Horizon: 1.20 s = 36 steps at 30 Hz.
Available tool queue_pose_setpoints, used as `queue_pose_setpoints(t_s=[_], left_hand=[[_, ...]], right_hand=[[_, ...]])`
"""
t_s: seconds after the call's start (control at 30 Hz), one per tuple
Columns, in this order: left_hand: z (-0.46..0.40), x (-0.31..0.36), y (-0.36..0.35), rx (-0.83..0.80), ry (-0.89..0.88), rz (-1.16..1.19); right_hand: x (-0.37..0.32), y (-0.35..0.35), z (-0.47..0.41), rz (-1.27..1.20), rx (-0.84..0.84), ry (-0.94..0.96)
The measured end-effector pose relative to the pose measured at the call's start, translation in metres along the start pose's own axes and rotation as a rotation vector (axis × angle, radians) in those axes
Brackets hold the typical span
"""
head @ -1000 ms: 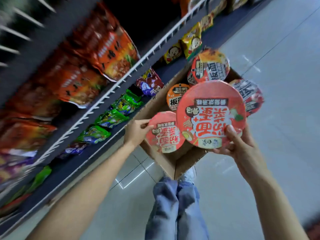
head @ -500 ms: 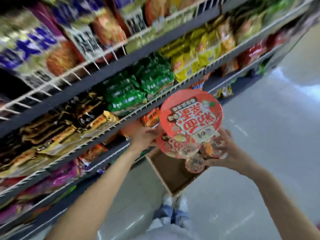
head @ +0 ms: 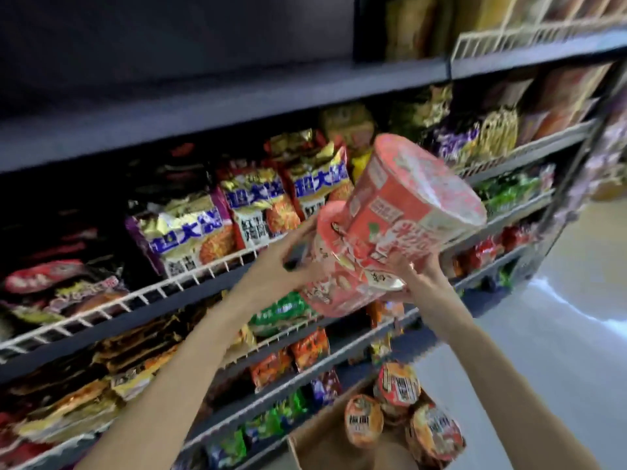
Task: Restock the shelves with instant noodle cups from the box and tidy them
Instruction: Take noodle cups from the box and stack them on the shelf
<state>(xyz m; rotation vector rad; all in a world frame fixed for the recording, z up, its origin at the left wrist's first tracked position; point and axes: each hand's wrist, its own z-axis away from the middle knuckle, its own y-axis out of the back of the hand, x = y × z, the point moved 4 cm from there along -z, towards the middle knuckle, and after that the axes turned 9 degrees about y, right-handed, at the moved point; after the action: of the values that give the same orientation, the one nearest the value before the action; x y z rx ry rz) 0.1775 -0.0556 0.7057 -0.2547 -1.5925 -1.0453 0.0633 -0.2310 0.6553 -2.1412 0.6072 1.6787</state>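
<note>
Both hands, left hand (head: 288, 262) and right hand (head: 415, 278), each held a red noodle cup (head: 410, 205), fingers curled round, raised toward the dark shelf (head: 217, 106) for stocking.

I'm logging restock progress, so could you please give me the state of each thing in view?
upper red noodle cup: sealed, tilted, held up by the right hand.
lower red noodle cup: sealed, tilted, held by the left hand.
cardboard box: open, cups inside.
top shelf: no stock visible on its left part.
</note>
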Motion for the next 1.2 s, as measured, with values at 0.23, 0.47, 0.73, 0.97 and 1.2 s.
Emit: queue_pose_setpoints(t_s=[0.23, 0.47, 0.73, 0.97, 1.2], left_hand=[[0.033, 0.091, 0.076, 0.528, -0.35, -0.165], [0.066, 0.131, 0.156, 0.897, -0.41, -0.231], [0.066, 0.09, 0.23, 1.099, -0.203, -0.154], [0.04, 0.06, 0.3, 1.102, -0.127, -0.159], [0.023, 0.033, 0.368, 1.166, 0.096, -0.336]], right_hand=[[-0.161, -0.037, -0.051, 0.047, -0.228, 0.283], [-0.26, -0.107, -0.1, 0.042, -0.339, 0.482], [-0.264, -0.219, -0.147, -0.019, -0.472, 0.409], [-0.255, -0.297, -0.193, -0.097, -0.499, 0.352], [-0.241, -0.367, -0.237, -0.082, -0.507, 0.31]])
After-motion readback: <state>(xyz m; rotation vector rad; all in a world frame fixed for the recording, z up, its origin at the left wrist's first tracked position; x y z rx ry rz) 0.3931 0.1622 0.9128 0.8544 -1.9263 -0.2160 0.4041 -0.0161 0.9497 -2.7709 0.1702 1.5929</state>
